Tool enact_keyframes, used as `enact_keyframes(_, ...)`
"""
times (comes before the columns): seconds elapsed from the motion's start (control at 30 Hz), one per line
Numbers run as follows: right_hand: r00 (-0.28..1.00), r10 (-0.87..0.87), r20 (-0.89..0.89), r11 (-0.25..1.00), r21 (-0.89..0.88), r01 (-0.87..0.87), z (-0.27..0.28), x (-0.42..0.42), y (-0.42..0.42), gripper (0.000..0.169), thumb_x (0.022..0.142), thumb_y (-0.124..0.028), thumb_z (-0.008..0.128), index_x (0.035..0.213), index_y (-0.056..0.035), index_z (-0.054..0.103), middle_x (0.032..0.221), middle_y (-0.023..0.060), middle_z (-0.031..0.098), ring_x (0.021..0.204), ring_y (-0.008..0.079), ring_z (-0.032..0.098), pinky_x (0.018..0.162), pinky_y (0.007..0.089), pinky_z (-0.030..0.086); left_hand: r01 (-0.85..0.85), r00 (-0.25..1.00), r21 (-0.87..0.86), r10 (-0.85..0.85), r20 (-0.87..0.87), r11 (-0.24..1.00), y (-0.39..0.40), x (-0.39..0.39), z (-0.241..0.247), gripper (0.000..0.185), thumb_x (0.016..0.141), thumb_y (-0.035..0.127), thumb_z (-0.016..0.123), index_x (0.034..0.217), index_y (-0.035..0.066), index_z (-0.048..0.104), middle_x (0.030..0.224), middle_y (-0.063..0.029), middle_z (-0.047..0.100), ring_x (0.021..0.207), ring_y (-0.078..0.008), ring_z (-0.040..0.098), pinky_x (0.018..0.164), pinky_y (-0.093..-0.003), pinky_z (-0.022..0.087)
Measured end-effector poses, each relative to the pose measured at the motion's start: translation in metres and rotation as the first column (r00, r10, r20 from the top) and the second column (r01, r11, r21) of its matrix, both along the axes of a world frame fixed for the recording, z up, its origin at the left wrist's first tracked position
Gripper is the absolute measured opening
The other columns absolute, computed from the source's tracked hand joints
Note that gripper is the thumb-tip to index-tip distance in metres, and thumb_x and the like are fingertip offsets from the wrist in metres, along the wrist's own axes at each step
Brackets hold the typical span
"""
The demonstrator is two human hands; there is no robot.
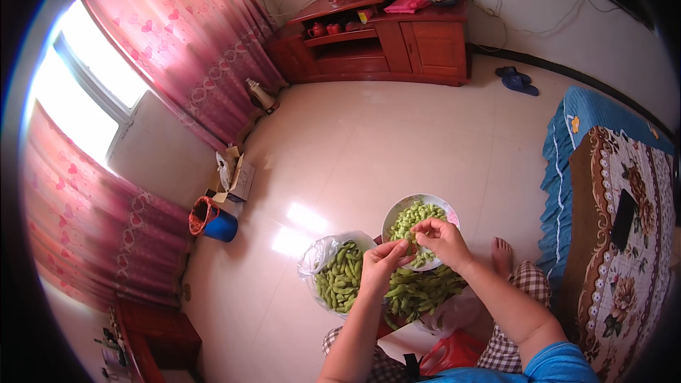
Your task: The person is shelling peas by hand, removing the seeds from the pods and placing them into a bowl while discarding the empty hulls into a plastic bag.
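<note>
Over a white bowl (453, 211) of shelled green soybeans (417, 216), both hands meet with their fingertips close together. My left hand (384, 261) pinches a small green soybean pod (410, 246). Thumb and forefinger of my right hand (442, 239) are closed at the pod's far end; the fingers partly hide it. Below the bowl, under my forearms, lies a heap of unshelled soybean pods (423, 292). To the left, a clear plastic bag (314, 263) stands open, with more green pods (340, 276) inside it.
A red plastic bag (452, 354) lies between my knees. Left on the tiled floor stand a blue bin (221, 225) and an open cardboard box (242, 181). To the right is a bed (590, 111) with a dark phone (623, 219) on its flowered cover. A wooden cabinet (391, 50) is at the far wall.
</note>
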State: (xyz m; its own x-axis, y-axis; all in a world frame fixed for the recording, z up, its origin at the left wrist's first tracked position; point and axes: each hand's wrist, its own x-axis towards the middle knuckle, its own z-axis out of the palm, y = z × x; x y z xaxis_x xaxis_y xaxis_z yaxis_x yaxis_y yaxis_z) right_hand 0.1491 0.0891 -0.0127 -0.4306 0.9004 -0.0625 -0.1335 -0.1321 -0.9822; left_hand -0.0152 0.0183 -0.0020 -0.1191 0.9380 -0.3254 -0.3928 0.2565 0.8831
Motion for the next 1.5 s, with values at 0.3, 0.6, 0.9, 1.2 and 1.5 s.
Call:
enact_keyframes(0.3,0.947,-0.183,0.265,0.827,0.563,0.002,0.029,-0.002,-0.01,0.016,0.082,-0.01,0.07,0.098,-0.0081,0.069,0.092,0.0019,0.062,0.058,0.0085,0.047,0.054,0.0244,0.043,-0.022,0.999,0.009,0.023,-0.043,1.0,0.0,-0.001,0.0,0.026,0.093,0.012,0.063,0.11,-0.007,0.065,0.102,-0.0119,0.068,0.09,-0.0174,0.067,0.082,-0.0291,0.057)
enact_keyframes(0.6,0.948,-0.237,0.214,0.878,0.464,0.115,0.029,-0.001,-0.006,0.013,0.084,-0.013,0.07,0.091,-0.0052,0.064,0.095,0.0041,0.063,0.055,0.0099,0.05,0.053,0.0257,0.044,-0.006,1.0,0.04,0.007,-0.02,0.999,0.001,-0.002,-0.001,0.029,0.09,0.006,0.065,0.117,-0.006,0.061,0.105,-0.0113,0.068,0.096,-0.0179,0.066,0.089,-0.0296,0.054)
enact_keyframes(0.9,0.958,-0.217,0.187,0.804,0.591,0.067,0.015,-0.006,-0.003,0.018,0.086,-0.012,0.068,0.101,-0.0027,0.061,0.101,0.0057,0.061,0.062,0.0108,0.052,0.059,0.0255,0.045,0.042,0.996,0.057,-0.037,-0.082,0.997,0.001,0.001,0.003,0.031,0.09,0.007,0.066,0.117,-0.007,0.06,0.104,-0.0104,0.068,0.096,-0.0187,0.066,0.089,-0.0303,0.054)
enact_keyframes(1.2,0.954,-0.228,0.196,0.886,0.449,0.119,0.028,0.0,-0.007,0.022,0.087,-0.014,0.066,0.107,-0.0048,0.062,0.1,0.0045,0.061,0.06,0.0105,0.05,0.06,0.0253,0.046,-0.067,0.997,0.042,0.068,-0.03,0.997,0.0,-0.003,0.004,0.037,0.092,0.012,0.064,0.124,-0.006,0.057,0.107,-0.0101,0.067,0.096,-0.0172,0.066,0.087,-0.03,0.054)
enact_keyframes(1.5,0.986,0.01,0.168,0.984,0.172,-0.039,0.022,-0.002,-0.004,0.02,0.087,-0.011,0.069,0.105,-0.0035,0.065,0.089,-0.002,0.062,0.077,0.0041,0.052,0.071,0.02,0.045,-0.017,0.981,0.058,0.027,-0.191,0.998,-0.002,-0.008,0.017,0.034,0.089,0.014,0.069,0.119,-0.001,0.062,0.097,-0.0037,0.068,0.089,-0.0088,0.062,0.083,-0.0238,0.049)
